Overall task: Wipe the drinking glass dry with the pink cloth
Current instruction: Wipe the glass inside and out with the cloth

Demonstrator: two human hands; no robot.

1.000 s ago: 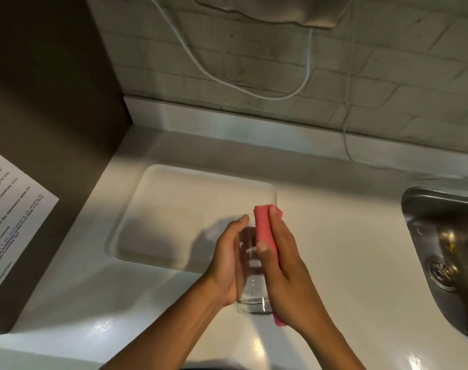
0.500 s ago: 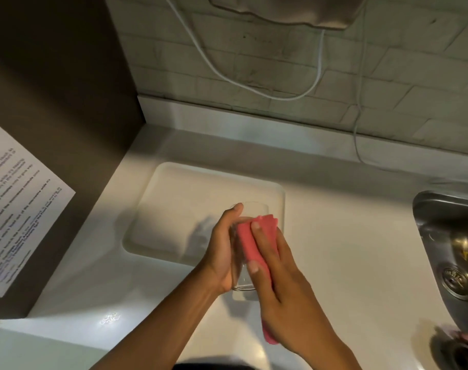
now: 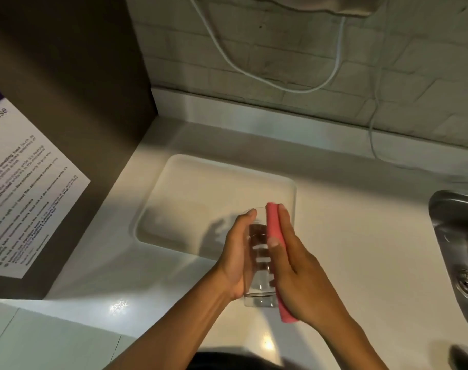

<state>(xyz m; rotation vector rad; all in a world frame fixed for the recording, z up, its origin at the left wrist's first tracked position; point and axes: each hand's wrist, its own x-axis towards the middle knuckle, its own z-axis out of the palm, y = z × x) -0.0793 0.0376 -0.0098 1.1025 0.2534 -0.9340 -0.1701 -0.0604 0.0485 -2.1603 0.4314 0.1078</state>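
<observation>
A clear drinking glass [image 3: 258, 265] is held above the white counter, its base toward me and its rim pointing away. My left hand [image 3: 234, 252] grips its left side. My right hand [image 3: 299, 273] presses a folded pink cloth [image 3: 275, 231] flat along the glass's right side, thumb lying over the glass. The cloth runs the full length of the glass and sticks out past both ends. Most of the cloth is hidden under my right palm.
A shallow white tray [image 3: 174, 198] is set into the counter just beyond my hands. A steel sink [image 3: 456, 236] lies at the right edge. A dark cabinet side with a printed notice [image 3: 27, 188] stands at the left. White cables [image 3: 254, 73] hang on the tiled wall.
The cloth under my right hand slid from over the glass's top face back along its right side. The glass tilted back to lie lengthwise between both hands.
</observation>
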